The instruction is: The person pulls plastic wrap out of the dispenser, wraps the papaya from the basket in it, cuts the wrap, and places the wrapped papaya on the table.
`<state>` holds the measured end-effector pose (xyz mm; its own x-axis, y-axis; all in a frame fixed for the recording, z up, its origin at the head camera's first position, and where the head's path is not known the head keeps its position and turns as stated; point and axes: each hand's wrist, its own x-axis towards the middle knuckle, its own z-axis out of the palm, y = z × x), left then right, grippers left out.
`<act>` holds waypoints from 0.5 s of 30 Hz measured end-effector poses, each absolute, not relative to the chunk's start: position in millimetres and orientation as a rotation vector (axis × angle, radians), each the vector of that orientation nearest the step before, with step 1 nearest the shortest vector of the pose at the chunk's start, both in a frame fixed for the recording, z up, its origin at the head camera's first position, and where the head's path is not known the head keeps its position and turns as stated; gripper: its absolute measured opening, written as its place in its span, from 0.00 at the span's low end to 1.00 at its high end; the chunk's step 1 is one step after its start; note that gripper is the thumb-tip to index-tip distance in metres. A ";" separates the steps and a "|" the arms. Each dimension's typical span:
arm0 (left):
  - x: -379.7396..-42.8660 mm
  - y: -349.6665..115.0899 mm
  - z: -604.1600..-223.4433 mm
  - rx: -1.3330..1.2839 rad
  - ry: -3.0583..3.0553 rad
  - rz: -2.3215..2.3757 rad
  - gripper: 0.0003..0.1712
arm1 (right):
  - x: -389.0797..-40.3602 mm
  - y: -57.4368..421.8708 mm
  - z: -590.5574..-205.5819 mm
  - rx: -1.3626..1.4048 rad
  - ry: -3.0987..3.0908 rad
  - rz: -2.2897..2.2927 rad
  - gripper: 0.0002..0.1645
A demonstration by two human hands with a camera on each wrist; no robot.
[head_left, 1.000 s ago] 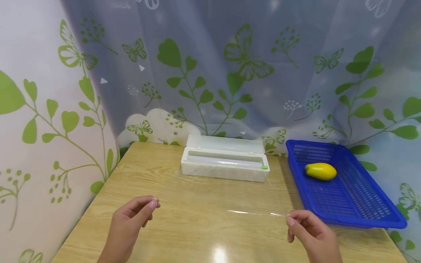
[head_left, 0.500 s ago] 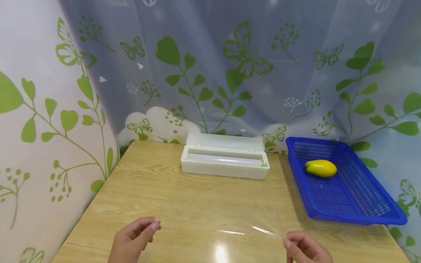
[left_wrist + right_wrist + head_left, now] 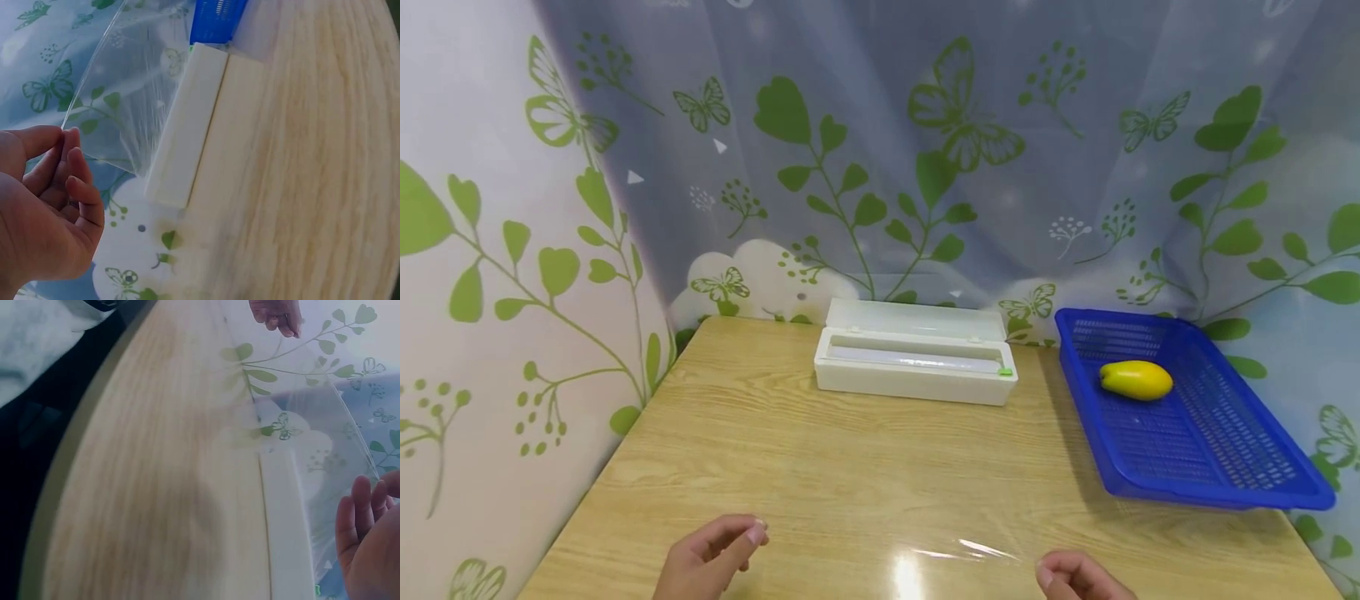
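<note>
Clear plastic wrap [image 3: 125, 81] stretches as a sheet from a white wrap dispenser box [image 3: 914, 385] toward both hands. My left hand [image 3: 711, 560] pinches one corner of its front edge between thumb and index finger, plain in the left wrist view. The opposite corner is pinched by my right hand [image 3: 1081, 577], low at the right of the head view. Inside the box lies the roll [image 3: 917, 360], with the lid [image 3: 917, 320] raised behind it. A small green piece [image 3: 1005, 372] sits at the box's right end. The sheet shows mostly by its glints over the table.
A blue plastic basket [image 3: 1206, 492] stands at the table's right side, holding a yellow, mango-shaped fruit [image 3: 1137, 380]. The wood-grain table [image 3: 760, 442] meets a patterned curtain [image 3: 865, 150] at the back and left.
Both hands have moved down toward the near edge of the table, away from the box, drawing the plastic wrap with them. The box and basket have stayed in place.
</note>
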<state>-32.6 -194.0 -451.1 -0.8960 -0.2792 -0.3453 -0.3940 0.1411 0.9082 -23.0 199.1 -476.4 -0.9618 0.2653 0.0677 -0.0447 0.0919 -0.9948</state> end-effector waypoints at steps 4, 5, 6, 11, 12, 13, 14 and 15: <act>-31.8 -195.8 -458.3 -0.659 2.299 1.876 0.18 | -20.6 200.0 -481.8 -0.156 -2.148 1.962 0.24; -31.7 -195.8 -460.2 -0.661 2.293 1.881 0.17 | -20.5 200.5 -483.0 -0.143 -2.147 1.968 0.25; -31.6 -195.7 -461.9 -0.663 2.290 1.882 0.16 | -20.9 200.3 -483.9 -0.150 -2.158 1.959 0.25; -32.5 -195.7 -471.7 -0.646 2.285 1.872 0.13 | -24.4 200.8 -487.7 -0.258 -2.248 1.889 0.21; -32.8 -196.0 -473.7 -0.640 2.283 1.867 0.14 | -25.7 200.7 -488.3 -0.306 -2.283 1.876 0.19; -33.4 -196.2 -475.7 -0.628 2.280 1.867 0.14 | -26.8 201.0 -489.0 -0.345 -2.315 1.865 0.17; -33.8 -196.4 -477.5 -0.622 2.276 1.866 0.15 | -28.0 201.3 -490.0 -0.380 -2.340 1.863 0.15; -34.1 -196.8 -479.5 -0.611 2.277 1.862 0.15 | -29.1 201.7 -491.2 -0.411 -2.363 1.866 0.12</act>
<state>-34.1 -196.8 -479.5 -0.9081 -0.2222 -0.3549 -0.3920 0.1531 0.9072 -29.1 201.7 -491.2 -0.9583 0.2727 -0.0856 0.1464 0.2112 -0.9664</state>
